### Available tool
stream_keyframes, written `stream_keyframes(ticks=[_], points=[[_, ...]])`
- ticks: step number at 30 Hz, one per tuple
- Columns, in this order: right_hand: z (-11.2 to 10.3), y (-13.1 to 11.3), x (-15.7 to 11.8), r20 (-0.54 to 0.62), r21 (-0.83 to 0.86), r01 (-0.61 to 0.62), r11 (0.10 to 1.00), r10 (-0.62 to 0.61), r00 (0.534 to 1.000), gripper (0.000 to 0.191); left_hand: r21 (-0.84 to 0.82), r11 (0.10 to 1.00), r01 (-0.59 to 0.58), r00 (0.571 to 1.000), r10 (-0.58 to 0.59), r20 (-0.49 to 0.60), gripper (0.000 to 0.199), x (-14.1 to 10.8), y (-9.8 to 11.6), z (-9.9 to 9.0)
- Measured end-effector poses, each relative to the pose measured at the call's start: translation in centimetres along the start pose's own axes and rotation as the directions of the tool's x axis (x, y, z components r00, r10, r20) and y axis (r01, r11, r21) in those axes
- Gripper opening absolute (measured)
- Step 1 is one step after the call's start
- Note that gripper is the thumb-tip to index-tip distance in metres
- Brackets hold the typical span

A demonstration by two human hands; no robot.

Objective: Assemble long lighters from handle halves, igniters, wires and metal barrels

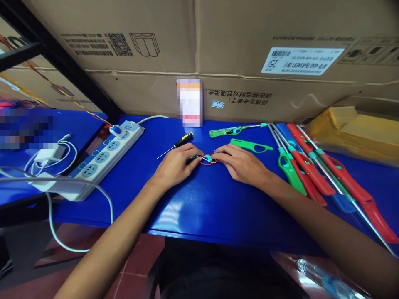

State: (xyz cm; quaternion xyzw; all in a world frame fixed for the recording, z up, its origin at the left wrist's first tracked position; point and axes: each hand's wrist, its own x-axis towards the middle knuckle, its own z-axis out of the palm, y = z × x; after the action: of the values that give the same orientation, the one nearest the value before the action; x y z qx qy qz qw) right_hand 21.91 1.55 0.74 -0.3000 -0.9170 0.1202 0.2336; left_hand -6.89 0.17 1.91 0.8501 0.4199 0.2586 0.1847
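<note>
Both hands meet over a small red lighter part point(206, 162) with a teal piece and thin pale wires, at the middle of the blue table. My left hand point(179, 164) is closed on its left end, where a thin metal rod shows between thumb and fingers. At the right end, the fingers of my right hand point(238, 162) are bent and pressed together on the part. A black and yellow screwdriver point(183, 140) lies just behind my left hand. Behind my right hand are a green half shell point(251, 146) and an opened green lighter point(226, 132).
Several red, green and blue long lighters point(314, 170) lie at the right, before an open yellow box point(355, 128). A white power strip point(101, 158) with cables is at the left. Large cardboard boxes point(230, 37) stand behind the blue table point(199, 211), with a small upright packet point(190, 104) against them.
</note>
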Motion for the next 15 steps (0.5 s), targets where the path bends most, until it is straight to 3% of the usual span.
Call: stream_keyframes(ticks=[8,15], points=[[0.18,-0.25,0.01,0.015,-0.041,-0.005,0.999,0.006,1.000,0.053,0.159,0.987,-0.019,1.000,0.016,0.023,0.025,-0.31,0.14,-0.11],[0.11,-0.24,0.24,0.007,-0.007,-0.002,1.000,0.002,1.000,0.049,0.124,0.991,-0.058,0.998,0.060,-0.012,0.024,-0.27,-0.22,0.12]])
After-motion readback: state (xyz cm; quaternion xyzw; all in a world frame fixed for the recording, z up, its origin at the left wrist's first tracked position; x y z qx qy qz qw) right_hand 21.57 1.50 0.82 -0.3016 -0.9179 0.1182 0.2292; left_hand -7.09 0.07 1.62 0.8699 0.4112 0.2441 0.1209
